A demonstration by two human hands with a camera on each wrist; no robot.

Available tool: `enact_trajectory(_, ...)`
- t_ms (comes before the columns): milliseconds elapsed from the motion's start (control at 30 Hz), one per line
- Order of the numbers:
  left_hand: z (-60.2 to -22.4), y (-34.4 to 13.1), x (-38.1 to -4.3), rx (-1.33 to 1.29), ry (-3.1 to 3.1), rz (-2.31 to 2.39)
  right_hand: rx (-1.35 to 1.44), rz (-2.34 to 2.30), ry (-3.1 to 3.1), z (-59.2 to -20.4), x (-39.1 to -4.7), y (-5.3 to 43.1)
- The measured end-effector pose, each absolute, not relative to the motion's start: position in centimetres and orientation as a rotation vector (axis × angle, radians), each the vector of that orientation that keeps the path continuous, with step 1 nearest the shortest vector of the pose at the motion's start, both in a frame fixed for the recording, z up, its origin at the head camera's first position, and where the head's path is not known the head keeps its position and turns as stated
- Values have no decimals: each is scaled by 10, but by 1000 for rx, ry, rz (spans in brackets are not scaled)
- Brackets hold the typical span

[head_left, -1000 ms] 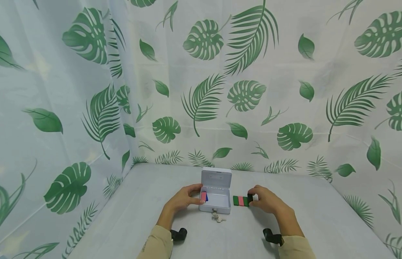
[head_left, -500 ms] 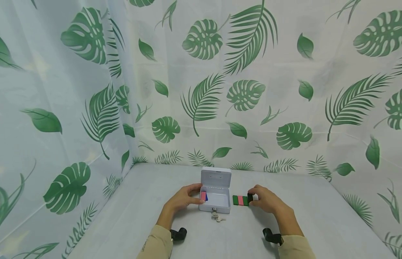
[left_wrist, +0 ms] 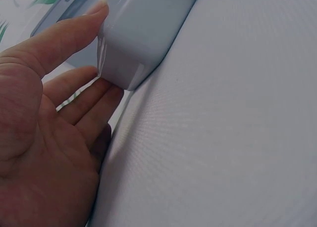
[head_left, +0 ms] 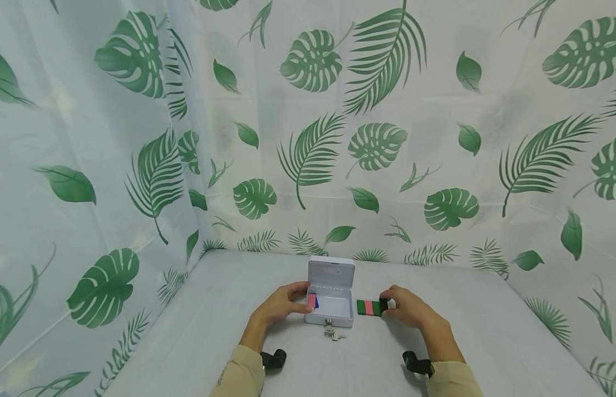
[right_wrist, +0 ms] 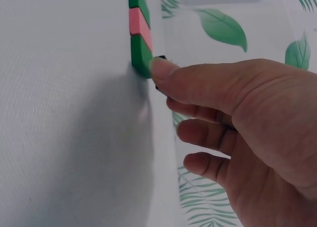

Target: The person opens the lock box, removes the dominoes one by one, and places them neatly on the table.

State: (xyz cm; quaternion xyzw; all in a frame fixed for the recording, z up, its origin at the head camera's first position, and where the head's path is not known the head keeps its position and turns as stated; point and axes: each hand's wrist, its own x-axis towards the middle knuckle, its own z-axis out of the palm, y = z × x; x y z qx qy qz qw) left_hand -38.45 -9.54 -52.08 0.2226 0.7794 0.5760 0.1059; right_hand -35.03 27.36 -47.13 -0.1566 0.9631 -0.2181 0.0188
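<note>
A small white cash box (head_left: 342, 320) stands with its lid raised. My left hand (head_left: 279, 305) holds its left side, the thumb on the rim and the fingers against the outer wall (left_wrist: 119, 68). Inside, at the left, are a pink block (head_left: 311, 300) and a blue block (head_left: 316, 304). Right of the box, two green blocks (head_left: 360, 307) and a pink block (head_left: 369, 307) form a row. My right hand (head_left: 410, 306) pinches an upright black block (head_left: 383, 305) at the row's right end; in the right wrist view the thumb covers most of it.
Keys (head_left: 333, 333) hang from the lock at the box's front. The box and blocks stand on a white-covered table (head_left: 347, 369). A leaf-patterned white curtain (head_left: 308, 220) rises behind and at the left. Black wrist cameras (head_left: 275, 359) sit on both wrists.
Hardly anything differs: the right hand and the black block may have lowered very slightly. The left hand, the box and the row of blocks stay in place.
</note>
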Motion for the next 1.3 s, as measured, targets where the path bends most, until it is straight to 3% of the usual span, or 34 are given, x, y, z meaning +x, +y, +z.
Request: enact_trajectory(1300,-520,-96,-384,648,2295,1698,-444,-675,2979,-478,-351,275)
